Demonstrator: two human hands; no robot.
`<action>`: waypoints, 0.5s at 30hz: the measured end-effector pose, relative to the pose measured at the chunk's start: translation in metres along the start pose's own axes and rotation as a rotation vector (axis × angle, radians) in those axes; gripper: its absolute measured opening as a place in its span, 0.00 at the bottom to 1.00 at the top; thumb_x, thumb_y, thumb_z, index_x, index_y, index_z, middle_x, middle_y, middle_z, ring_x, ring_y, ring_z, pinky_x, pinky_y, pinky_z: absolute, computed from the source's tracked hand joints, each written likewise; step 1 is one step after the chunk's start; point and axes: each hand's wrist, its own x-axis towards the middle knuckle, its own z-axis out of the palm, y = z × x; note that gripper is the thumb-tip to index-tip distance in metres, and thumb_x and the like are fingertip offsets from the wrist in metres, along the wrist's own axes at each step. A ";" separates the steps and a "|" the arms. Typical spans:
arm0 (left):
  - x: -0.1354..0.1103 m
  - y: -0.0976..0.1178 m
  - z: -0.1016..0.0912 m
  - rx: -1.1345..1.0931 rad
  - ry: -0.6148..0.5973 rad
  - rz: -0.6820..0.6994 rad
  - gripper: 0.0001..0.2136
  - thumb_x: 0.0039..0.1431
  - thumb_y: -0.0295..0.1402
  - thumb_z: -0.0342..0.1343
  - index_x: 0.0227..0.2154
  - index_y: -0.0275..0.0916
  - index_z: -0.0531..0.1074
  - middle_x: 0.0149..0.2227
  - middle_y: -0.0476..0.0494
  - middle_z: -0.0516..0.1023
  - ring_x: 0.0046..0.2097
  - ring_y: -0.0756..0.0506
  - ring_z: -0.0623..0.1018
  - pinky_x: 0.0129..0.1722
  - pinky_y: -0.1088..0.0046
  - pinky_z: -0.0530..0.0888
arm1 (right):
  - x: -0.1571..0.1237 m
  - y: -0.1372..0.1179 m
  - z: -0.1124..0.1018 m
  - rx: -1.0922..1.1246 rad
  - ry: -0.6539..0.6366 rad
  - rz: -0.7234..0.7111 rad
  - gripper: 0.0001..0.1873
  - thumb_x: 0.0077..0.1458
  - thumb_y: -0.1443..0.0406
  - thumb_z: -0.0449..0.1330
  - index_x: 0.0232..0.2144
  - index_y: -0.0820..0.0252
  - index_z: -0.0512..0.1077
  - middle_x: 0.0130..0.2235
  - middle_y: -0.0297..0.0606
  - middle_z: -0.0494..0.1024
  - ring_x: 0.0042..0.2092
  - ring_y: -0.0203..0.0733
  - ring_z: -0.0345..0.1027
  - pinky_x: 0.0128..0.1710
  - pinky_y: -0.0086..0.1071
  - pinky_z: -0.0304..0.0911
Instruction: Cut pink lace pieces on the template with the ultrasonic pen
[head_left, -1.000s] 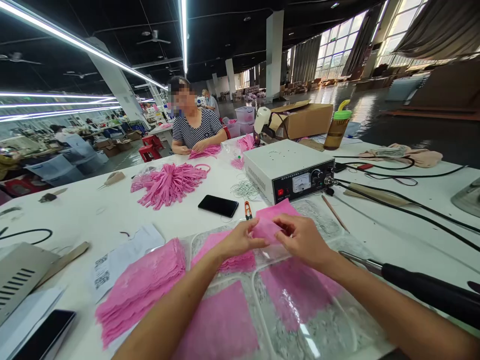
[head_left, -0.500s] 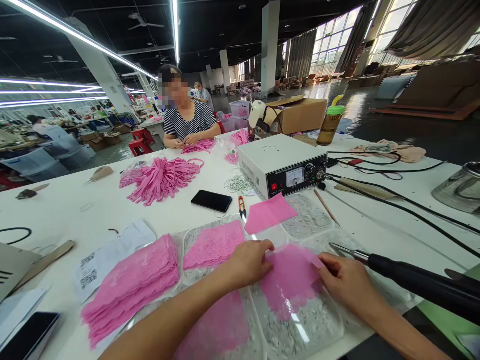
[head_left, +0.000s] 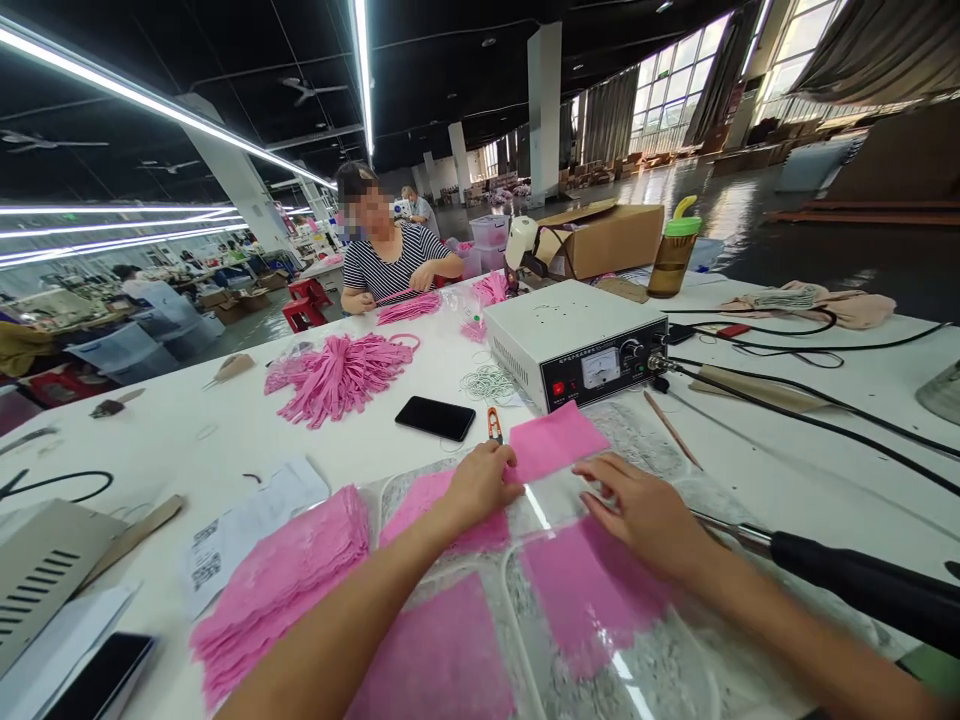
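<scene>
My left hand (head_left: 480, 487) is at the near left corner of a flat pink fabric piece (head_left: 559, 440), its fingers curled and the thumb close at that edge. My right hand (head_left: 637, 512) hovers to the right over the clear plastic sheet (head_left: 611, 690), fingers apart and holding nothing. Below it, a pink lace-edged piece (head_left: 592, 585) lies in one rounded section of the sheet. Another pink piece (head_left: 442, 655) lies left of that, partly behind my left forearm. A scalloped pink piece (head_left: 420, 500) is partly covered by my left arm. Orange-handled thread snips (head_left: 493, 424) lie just beyond my left hand.
A stack of pink lace pieces (head_left: 289, 590) stands on the left. A black-handled tool (head_left: 847, 570) with a metal tip lies at right, near my forearm. Behind are a control box (head_left: 581, 340) with cables, a phone (head_left: 435, 418), pink straps (head_left: 341, 375) and a co-worker (head_left: 397, 255).
Both hands have left the pink piece in the near section and moved farther out, the left to the flat pink piece. The right hand has opened. The co-worker's hands have moved apart.
</scene>
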 end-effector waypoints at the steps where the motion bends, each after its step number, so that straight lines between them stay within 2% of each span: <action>1: 0.004 -0.003 0.001 -0.001 -0.009 0.007 0.15 0.65 0.38 0.55 0.50 0.36 0.68 0.50 0.40 0.72 0.48 0.43 0.75 0.46 0.59 0.75 | 0.015 0.002 0.006 0.000 -0.035 -0.023 0.09 0.59 0.67 0.55 0.43 0.58 0.71 0.42 0.40 0.75 0.35 0.41 0.71 0.36 0.35 0.68; 4: 0.010 -0.008 0.005 -0.024 -0.030 0.036 0.15 0.65 0.37 0.55 0.51 0.36 0.68 0.50 0.40 0.72 0.47 0.43 0.75 0.46 0.60 0.75 | 0.047 0.009 0.025 0.003 -0.127 -0.071 0.09 0.62 0.62 0.59 0.43 0.61 0.71 0.43 0.39 0.74 0.41 0.42 0.70 0.41 0.39 0.69; 6: 0.012 -0.010 0.006 -0.050 -0.041 0.057 0.15 0.65 0.37 0.54 0.51 0.36 0.68 0.50 0.40 0.72 0.47 0.44 0.75 0.46 0.60 0.75 | 0.056 0.014 0.034 0.004 -0.170 -0.094 0.12 0.63 0.59 0.59 0.43 0.62 0.71 0.44 0.39 0.74 0.42 0.42 0.70 0.42 0.40 0.69; 9: 0.015 -0.014 0.004 -0.101 -0.057 0.088 0.15 0.65 0.37 0.54 0.51 0.36 0.68 0.50 0.40 0.72 0.47 0.44 0.76 0.46 0.60 0.75 | 0.057 0.018 0.040 0.006 -0.204 -0.114 0.12 0.63 0.60 0.59 0.44 0.62 0.71 0.45 0.40 0.74 0.43 0.42 0.70 0.42 0.41 0.70; 15: 0.021 -0.021 -0.001 -0.192 -0.068 0.139 0.15 0.65 0.37 0.54 0.51 0.36 0.68 0.51 0.40 0.72 0.47 0.43 0.75 0.46 0.60 0.75 | 0.055 0.021 0.037 0.049 -0.226 -0.127 0.10 0.64 0.60 0.58 0.43 0.61 0.71 0.44 0.39 0.74 0.41 0.41 0.71 0.42 0.39 0.70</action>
